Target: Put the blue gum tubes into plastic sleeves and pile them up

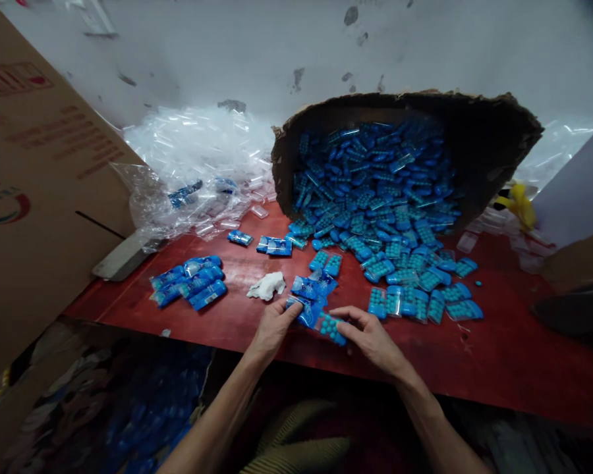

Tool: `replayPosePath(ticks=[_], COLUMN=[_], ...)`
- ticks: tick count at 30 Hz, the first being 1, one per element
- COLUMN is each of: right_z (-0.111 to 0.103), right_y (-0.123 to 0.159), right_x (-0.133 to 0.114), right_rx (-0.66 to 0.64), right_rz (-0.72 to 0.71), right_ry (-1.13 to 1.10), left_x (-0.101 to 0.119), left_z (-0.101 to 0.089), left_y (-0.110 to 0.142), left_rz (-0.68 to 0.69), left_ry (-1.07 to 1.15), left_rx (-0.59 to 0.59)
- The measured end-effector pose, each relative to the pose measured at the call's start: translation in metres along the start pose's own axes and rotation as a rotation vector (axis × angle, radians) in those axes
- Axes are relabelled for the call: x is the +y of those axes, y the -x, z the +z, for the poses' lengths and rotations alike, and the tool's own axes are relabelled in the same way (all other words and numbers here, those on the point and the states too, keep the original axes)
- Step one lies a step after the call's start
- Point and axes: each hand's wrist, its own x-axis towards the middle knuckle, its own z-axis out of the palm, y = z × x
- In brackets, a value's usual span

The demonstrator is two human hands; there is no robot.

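My left hand [275,324] pinches a small blue printed packet [307,311] at the near edge of the red table [499,355]. My right hand [370,336] grips a clear packet of blue tablets [332,327], its end meeting the printed packet. A few more printed packets [312,287] lie just beyond my hands. Loose tablet packets [415,296] spread out to the right of them.
A torn cardboard box [489,141] lies tipped, spilling a heap of blue tablet packets [375,191]. A stack of finished blue packets [190,282] sits at left, a crumpled white tissue [267,286] beside it. Clear plastic bags [197,164] pile at the back; a big carton [34,197] stands left.
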Motion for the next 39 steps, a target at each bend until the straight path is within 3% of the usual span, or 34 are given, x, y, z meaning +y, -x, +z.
replayPosePath(ticks=[4,8,14,20,25,28,32,35,39], right_z=[0.006,0.01,0.008,0.012,0.003,-0.012,-0.031,-0.036,-0.036], right_y=[0.003,0.005,0.003,-0.001,0.004,0.005,-0.005,-0.014,-0.02], right_x=[0.005,0.008,0.013,0.029,0.017,0.008,0.007,0.009,0.007], right_rx=[0.115,0.093,0.091,0.184,0.242,0.084,-0.185,-0.28,-0.334], right_rz=[-0.086,-0.051,0.003,0.01,-0.157,-0.2,-0.054,0.014,-0.014], right_ry=[-0.003,-0.12,-0.163,-0.294,-0.085,-0.122,-0.428,-0.554,-0.492], left_x=[0.005,0.008,0.009,0.014,0.015,0.017,0.02,0.019,0.014], left_z=[0.003,0.007,0.016,0.039,0.064,0.072,0.072,0.069,0.059], left_y=[0.002,0.003,0.007,0.016,0.017,0.014,0.015,0.018,0.019], left_rz=[-0.015,-0.023,-0.035,-0.146,-0.196,-0.21,-0.212,-0.211,-0.262], left_ry=[0.001,0.052,-0.054,0.198,0.216,0.264,0.367,0.399,0.364], left_rx=[0.012,-0.015,-0.028,-0.099,0.044,0.035,-0.108,-0.159,-0.263])
